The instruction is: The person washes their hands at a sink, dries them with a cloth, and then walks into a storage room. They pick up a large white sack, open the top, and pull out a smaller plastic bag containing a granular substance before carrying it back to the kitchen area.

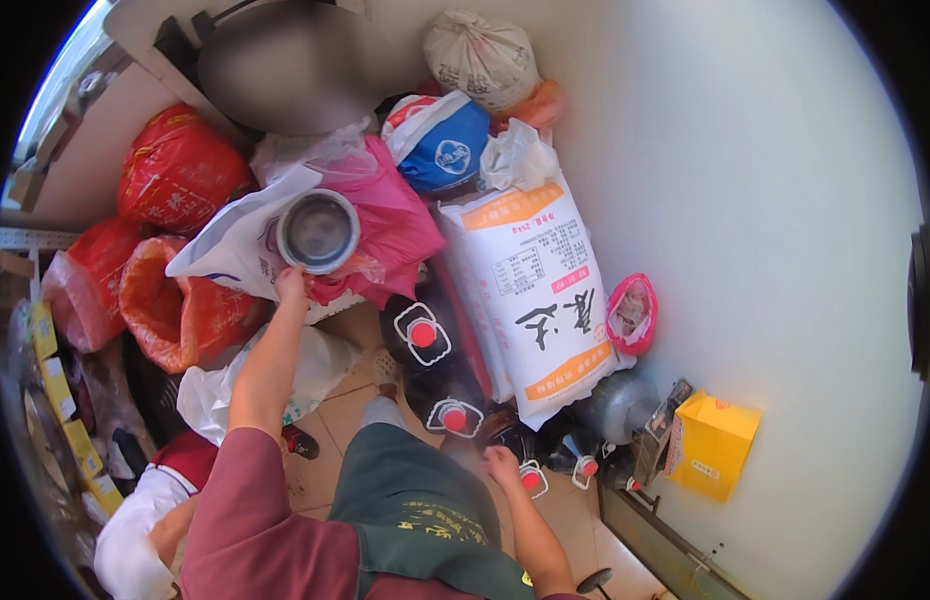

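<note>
My left hand reaches up and grips the lower rim of a round steel bowl, held over a pile of pink and white plastic bags. My right hand hangs low beside several dark jugs with red caps; its fingers look loosely curled and hold nothing I can see. A tall white sack with orange bands leans against the wall just past the jugs.
Red and orange bags crowd the left side. A blue and white bag and a tied white sack lie at the back. A small pink bag and a yellow box sit by the white wall.
</note>
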Motion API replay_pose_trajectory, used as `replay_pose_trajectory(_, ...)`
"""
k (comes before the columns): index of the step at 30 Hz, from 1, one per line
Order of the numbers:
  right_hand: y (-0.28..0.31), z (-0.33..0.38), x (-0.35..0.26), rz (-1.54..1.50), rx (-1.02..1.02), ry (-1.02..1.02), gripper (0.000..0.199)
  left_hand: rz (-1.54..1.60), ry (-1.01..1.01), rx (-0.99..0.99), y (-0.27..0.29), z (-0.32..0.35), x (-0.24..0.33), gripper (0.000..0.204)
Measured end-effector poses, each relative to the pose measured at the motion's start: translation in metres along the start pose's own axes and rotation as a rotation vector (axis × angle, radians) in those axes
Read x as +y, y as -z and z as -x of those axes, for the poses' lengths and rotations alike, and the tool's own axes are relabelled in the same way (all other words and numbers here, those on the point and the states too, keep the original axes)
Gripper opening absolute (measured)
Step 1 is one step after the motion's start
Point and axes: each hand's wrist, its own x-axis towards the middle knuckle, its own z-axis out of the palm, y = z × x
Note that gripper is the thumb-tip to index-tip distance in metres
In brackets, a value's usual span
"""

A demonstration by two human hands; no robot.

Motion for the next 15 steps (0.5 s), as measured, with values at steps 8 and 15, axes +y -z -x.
replay_pose_trajectory(8, 0.048, 0.038, 0.079, 0.008, 0.16, -0.144, 0.026, 0.133, 0.185, -0.105, 0.001, -0.079, -0.01, 0.019)
replay_pose_trajectory(15, 0.047, 0.047, 0.079, -0.095, 0.07, -0.165, 0.026, 0.068, 0.282, -0.322, 0.045, -0.058, -0.037, 0.042)
